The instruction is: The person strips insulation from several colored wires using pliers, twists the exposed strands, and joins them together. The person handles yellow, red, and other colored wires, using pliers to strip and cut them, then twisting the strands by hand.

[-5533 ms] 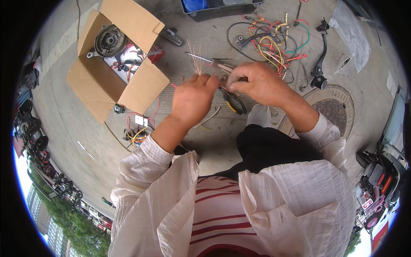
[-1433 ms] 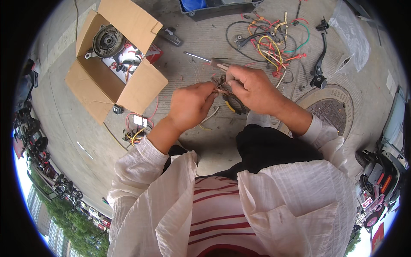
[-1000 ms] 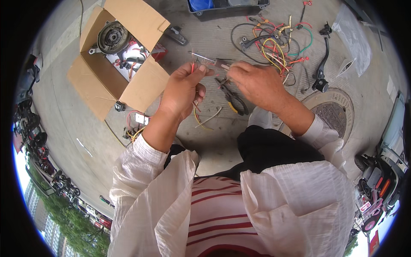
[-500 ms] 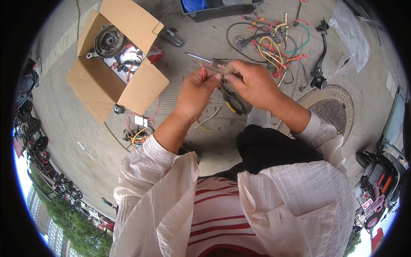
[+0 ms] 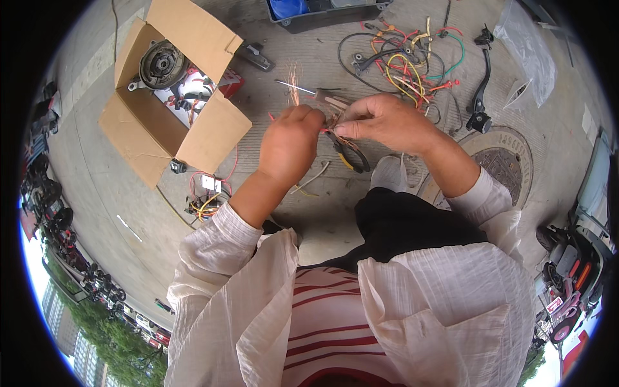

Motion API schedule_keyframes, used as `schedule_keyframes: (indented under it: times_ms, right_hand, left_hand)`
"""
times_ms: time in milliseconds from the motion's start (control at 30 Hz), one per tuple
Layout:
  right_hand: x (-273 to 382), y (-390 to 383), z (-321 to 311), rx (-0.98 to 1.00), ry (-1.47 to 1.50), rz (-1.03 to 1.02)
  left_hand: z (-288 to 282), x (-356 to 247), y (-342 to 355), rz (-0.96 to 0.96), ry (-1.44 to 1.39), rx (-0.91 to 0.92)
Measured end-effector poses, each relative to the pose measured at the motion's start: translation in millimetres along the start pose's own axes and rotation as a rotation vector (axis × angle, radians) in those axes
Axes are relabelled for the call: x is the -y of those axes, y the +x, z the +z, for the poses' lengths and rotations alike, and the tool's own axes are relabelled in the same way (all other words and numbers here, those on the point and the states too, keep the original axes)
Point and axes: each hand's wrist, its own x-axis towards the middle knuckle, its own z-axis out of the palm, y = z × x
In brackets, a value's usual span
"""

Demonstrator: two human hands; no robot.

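Observation:
My left hand [image 5: 292, 138] is closed, back upward, with a fan of fine bare copper strands [image 5: 294, 90] standing out above its knuckles. A red wire [image 5: 324, 130] spans the short gap between my two hands, and another bit of red shows at the left hand's outer side. My right hand [image 5: 380, 126] pinches at that wire with thumb and fingers; copper strands hang near its fingertips. On the ground just below lie pliers [image 5: 352, 157] with black and yellow handles, their jaws partly hidden by the hands. A screwdriver [image 5: 298, 87] lies beyond the hands.
Left of me stands an open cardboard box [image 5: 151, 122] with a round metal wheel part [image 5: 162, 64]. A tangle of coloured wires [image 5: 406, 64] lies far right, near a black lever [image 5: 479, 97], a plastic bag [image 5: 529, 58] and a manhole cover [image 5: 500, 161]. A dark tray [image 5: 322, 19] is beyond.
My left hand has turned over, back upward, and the copper strands now fan out above it. My right hand has shifted slightly down and left, its fingers straighter.

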Motion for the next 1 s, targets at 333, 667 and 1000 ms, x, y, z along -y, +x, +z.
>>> schedule_keyframes:
  times_ms: [333,667,1000]
  right_hand:
    - [3.4,-0.6,9.2,0.079,0.241,0.035]
    - [0.3,2.2,7.9,0.151,0.193,0.049]
    - [-0.7,2.4,9.7,0.052,0.106,0.031]
  left_hand:
    - [-3.6,-1.9,-1.4,0.05,0.036,0.073]
    - [-7.2,1.1,-0.9,-0.048,0.084,0.062]
    - [-9.9,-0.4,-1.0,-0.007,0.131,0.079]
